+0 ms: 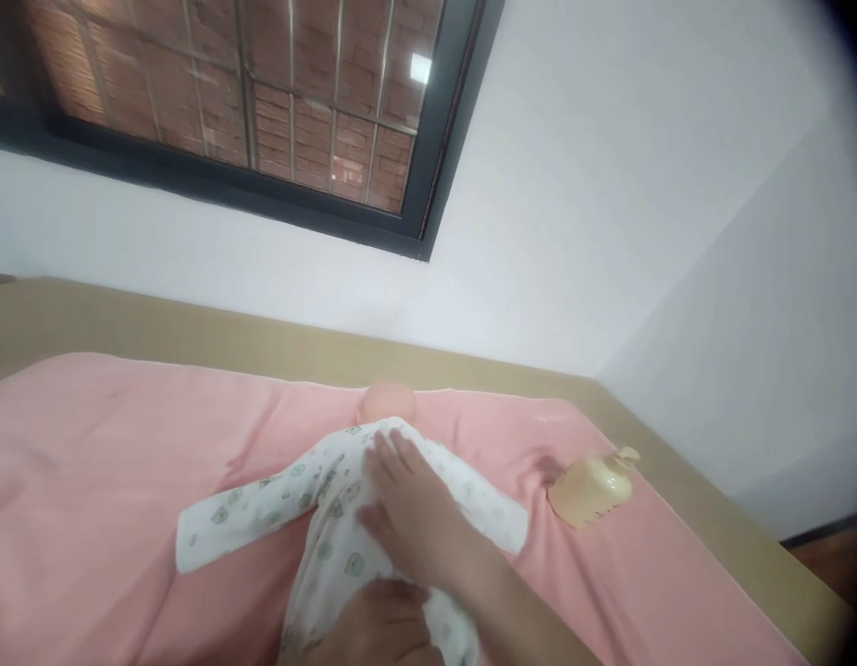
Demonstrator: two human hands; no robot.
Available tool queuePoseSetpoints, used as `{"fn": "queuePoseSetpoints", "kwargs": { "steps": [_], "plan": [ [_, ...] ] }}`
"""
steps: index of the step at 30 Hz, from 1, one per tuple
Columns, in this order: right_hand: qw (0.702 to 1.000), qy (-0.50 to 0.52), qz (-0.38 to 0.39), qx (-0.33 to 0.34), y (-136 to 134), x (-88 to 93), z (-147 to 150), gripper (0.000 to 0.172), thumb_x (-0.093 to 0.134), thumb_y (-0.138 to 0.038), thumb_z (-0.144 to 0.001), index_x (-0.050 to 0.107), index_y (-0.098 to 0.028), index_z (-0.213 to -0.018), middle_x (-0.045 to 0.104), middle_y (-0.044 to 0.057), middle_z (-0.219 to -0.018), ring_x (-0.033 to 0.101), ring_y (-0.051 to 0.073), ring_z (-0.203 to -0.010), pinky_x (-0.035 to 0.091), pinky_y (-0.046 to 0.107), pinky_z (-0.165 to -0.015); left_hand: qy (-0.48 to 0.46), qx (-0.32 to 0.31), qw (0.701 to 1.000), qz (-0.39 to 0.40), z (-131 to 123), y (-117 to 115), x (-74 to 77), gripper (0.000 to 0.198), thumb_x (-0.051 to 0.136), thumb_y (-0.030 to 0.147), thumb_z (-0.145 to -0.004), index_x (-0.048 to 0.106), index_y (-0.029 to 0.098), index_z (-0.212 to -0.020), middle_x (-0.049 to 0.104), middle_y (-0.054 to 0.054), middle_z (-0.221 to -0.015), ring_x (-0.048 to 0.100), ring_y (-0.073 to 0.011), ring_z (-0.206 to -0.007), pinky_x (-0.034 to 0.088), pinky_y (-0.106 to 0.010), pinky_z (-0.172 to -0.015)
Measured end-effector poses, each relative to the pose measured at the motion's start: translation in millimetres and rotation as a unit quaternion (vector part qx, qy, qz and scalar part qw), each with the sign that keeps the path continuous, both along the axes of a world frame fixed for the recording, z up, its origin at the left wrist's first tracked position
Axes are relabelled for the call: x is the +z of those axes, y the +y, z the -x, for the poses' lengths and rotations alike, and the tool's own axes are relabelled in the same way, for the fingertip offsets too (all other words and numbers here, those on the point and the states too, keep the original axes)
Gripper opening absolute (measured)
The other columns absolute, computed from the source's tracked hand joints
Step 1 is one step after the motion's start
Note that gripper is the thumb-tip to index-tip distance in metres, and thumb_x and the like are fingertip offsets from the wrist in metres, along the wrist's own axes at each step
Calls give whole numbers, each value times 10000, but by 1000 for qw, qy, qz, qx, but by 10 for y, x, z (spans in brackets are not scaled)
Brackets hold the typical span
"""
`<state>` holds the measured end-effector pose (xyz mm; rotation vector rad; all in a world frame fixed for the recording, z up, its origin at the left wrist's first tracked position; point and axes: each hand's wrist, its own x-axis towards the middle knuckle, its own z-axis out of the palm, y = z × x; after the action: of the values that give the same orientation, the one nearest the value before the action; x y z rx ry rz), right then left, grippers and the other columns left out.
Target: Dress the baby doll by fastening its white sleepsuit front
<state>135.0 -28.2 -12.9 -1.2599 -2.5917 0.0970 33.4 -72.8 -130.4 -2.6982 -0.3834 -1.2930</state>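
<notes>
A white long-sleeved baby garment [352, 560] with small green and grey prints lies with its sleeves spread out. Above its collar shows the smooth round head [388, 401] of what looks like a baby doll. My right hand [415, 504] rests on the chest of the garment, fingers stretched out and lying flat. Lower down, at the bottom edge, my left hand [379, 624] is over the lower part of the garment. Its fingers look curled in, and what they hold, if anything, is hidden.
Beneath everything is a pink blanket [123, 444] over a tan padded surface [192, 324]. A yellowish see-through bottle [588, 490] lies tilted to the right of the doll. Behind stand a white wall [540, 231] and a dark-framed barred window [428, 176].
</notes>
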Motion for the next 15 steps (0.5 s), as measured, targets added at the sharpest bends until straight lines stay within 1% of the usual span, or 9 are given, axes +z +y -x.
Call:
{"fn": "queuePoseSetpoints", "kwargs": {
  "steps": [2,3,5,8,10,12,13,14,15],
  "plan": [
    [997,-16,-4,70,-61,46,61,513,346,-442,-954,363,-199,-1406,285,37,-1501,103,220,-1412,93,445,-1160,-3,-1,1000,1,-25,7,-21,371,488,180,-844,418,196,-480,300,52,-403,253,-95,-423,470,-196,-618],
    [996,-19,-4,90,-36,59,70,476,351,-432,-957,389,-234,-1388,318,6,-1486,129,201,-1407,67,442,-1163,-4,-1,1000,2,-25,2,-23,368,478,182,-849,425,196,-486,302,52,-403,256,-95,-427,473,-198,-636],
    [994,-13,-2,104,102,52,32,449,343,-420,-963,396,-261,-1380,335,-21,-1477,168,175,-1397,43,433,-1163,-4,-3,1000,8,1,-21,-9,349,448,177,-862,450,197,-513,325,51,-416,286,-94,-447,481,-213,-711],
    [996,-1,6,88,340,-21,-105,478,310,-411,-972,346,-231,-1413,276,2,-1504,162,171,-1400,75,414,-1159,0,-1,1000,18,63,-59,38,340,402,168,-877,465,197,-544,368,46,-450,334,-95,-485,477,-235,-791],
    [999,4,13,41,367,-69,-165,515,282,-409,-975,300,-184,-1437,245,49,-1515,156,187,-1404,116,414,-1151,3,-1,1000,19,84,-66,59,340,393,166,-882,468,197,-552,378,45,-459,343,-96,-493,478,-236,-788],
    [1000,9,14,-26,252,-84,-151,581,274,-432,-970,240,-119,-1458,198,114,-1522,130,228,-1409,143,440,-1142,5,-3,1000,16,75,-57,56,338,406,159,-878,469,198,-548,372,47,-451,331,-96,-481,481,-224,-744],
    [999,11,11,-46,160,-75,-118,630,294,-464,-959,220,-93,-1462,168,139,-1526,106,253,-1412,144,456,-1139,6,-4,1000,15,63,-48,45,340,418,153,-872,463,197,-538,367,48,-445,320,-95,-471,480,-214,-706],
    [999,8,7,-42,66,-57,-74,680,329,-503,-941,216,-82,-1462,144,149,-1529,75,272,-1414,134,468,-1139,7,-5,1000,13,48,-40,30,347,430,148,-866,450,195,-523,358,48,-438,306,-94,-459,474,-203,-663],
    [1000,1,4,-7,-14,-32,-27,707,370,-535,-919,239,-98,-1459,144,133,-1532,51,275,-1415,113,466,-1146,7,-6,1000,13,34,-33,13,354,439,144,-859,437,192,-508,353,48,-433,294,-92,-449,465,-195,-626]
  ]
}}
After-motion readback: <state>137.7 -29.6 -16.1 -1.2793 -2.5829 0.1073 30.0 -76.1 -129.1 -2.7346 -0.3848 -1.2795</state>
